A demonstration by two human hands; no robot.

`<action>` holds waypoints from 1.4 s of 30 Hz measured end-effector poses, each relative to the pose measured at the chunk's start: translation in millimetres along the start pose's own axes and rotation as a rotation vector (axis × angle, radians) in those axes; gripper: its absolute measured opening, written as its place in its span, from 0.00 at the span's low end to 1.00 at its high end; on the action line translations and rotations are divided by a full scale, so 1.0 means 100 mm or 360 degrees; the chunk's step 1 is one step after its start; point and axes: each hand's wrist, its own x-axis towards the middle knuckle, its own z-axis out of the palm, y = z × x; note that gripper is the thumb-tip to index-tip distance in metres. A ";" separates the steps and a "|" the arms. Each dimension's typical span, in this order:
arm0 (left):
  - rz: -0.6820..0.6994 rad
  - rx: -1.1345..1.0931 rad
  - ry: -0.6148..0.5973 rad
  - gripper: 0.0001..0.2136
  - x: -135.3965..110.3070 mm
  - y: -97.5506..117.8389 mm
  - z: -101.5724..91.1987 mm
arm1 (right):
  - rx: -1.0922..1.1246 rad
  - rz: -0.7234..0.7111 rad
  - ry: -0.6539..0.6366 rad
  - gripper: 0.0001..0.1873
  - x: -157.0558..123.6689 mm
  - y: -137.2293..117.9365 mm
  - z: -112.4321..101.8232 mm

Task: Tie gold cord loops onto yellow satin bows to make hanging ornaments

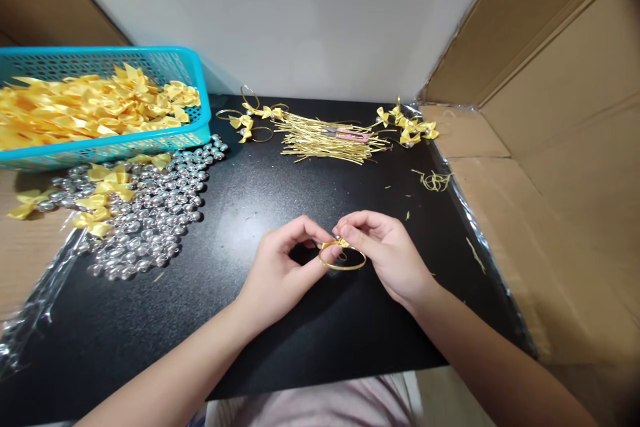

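Both my hands meet low over the middle of the black table top [240,320]. My left hand [280,267] pinches the left side of a loop of gold cord [345,265]. My right hand [385,247] pinches the top of the same loop, where a small yellow bow [343,241] sits. The loop hangs just above the table between my fingers. All fingers of both hands are curled in.
A turquoise basket [150,140] of yellow ribbon bows stands at the back left. Silver beads [150,213] with loose bows lie in front of it. Gold cords [325,137] and finished bow loops [410,128] lie at the back. A cardboard wall [560,147] rises at the right.
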 end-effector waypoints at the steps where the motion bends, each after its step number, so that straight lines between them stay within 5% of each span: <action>1: 0.0009 0.0019 0.0001 0.04 0.00 0.00 0.00 | -0.0045 -0.0027 -0.0009 0.10 0.00 0.01 0.00; 4: 0.0052 0.0086 0.0035 0.04 0.01 0.01 -0.01 | -0.0300 -0.0286 0.0097 0.07 -0.02 0.03 -0.02; 7: 0.0080 0.0150 0.0121 0.04 0.01 0.01 -0.02 | -0.0771 -0.0830 0.0314 0.11 -0.08 0.00 -0.04; 10: 0.0103 0.0229 0.0227 0.04 0.00 0.00 -0.04 | -0.1280 -0.1183 0.0307 0.03 -0.15 -0.04 -0.03; 18: 0.0471 0.0427 0.0414 0.05 -0.07 -0.05 -0.02 | -0.1720 -0.1179 0.0426 0.03 -0.21 0.04 0.09; 26: 0.0975 0.0754 0.0512 0.08 0.07 0.16 -0.18 | -0.0986 -0.0822 0.0207 0.04 -0.13 -0.23 0.19; 35: 0.0932 0.0748 0.0737 0.04 0.51 0.60 -0.54 | -0.0764 -0.1198 0.0235 0.06 0.31 -0.75 0.51; 42: 0.0920 0.0717 0.0770 0.06 0.80 0.82 -0.66 | -0.0164 -0.0977 -0.0185 0.07 0.42 -1.12 0.54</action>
